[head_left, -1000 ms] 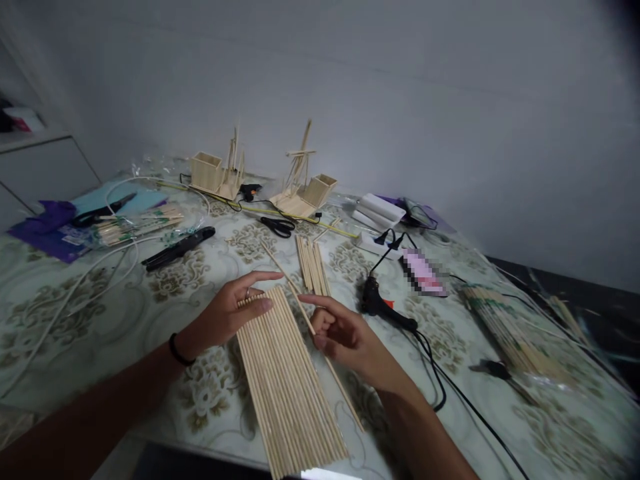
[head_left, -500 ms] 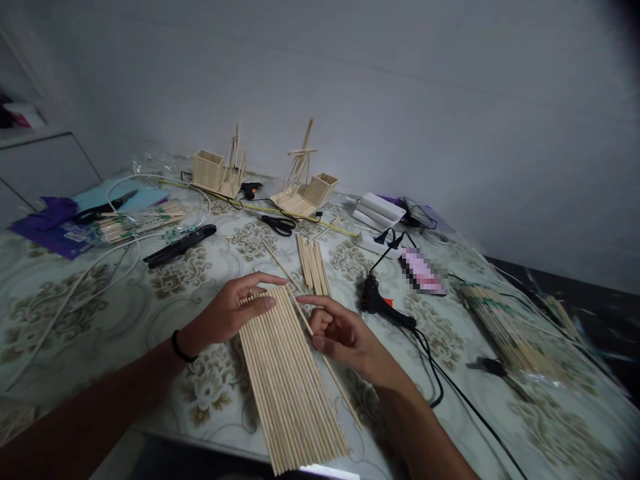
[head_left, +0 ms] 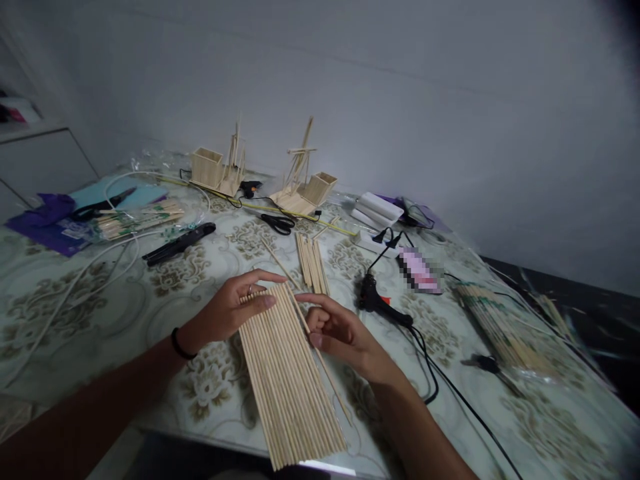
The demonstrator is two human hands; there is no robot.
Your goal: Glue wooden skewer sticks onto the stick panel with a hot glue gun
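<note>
A flat panel of thin wooden sticks (head_left: 290,380) laid side by side rests near the table's front edge. My left hand (head_left: 247,307) holds its far end, thumb on top and index finger stretched along the end. My right hand (head_left: 340,333) pinches a single wooden stick (head_left: 333,383) beside the panel's right edge, index finger pointing toward the panel's far corner. The stick lies close along that edge, its near end slightly apart from it. Beyond the hands lie a bundle of shorter sticks (head_left: 311,263) and another loose stick (head_left: 274,255).
A black glue gun (head_left: 383,303) with its cable lies right of my hands. Black scissors (head_left: 278,224), a dark cutter-like tool (head_left: 180,244) and two stick models (head_left: 207,167) are farther back. Bagged sticks (head_left: 505,330), a power strip (head_left: 376,244) and a phone-like pink item (head_left: 420,270) lie right.
My right hand has shifted slightly left, bringing the stick closer to the panel's right edge. My left hand keeps its hold. The view has moved a little.
</note>
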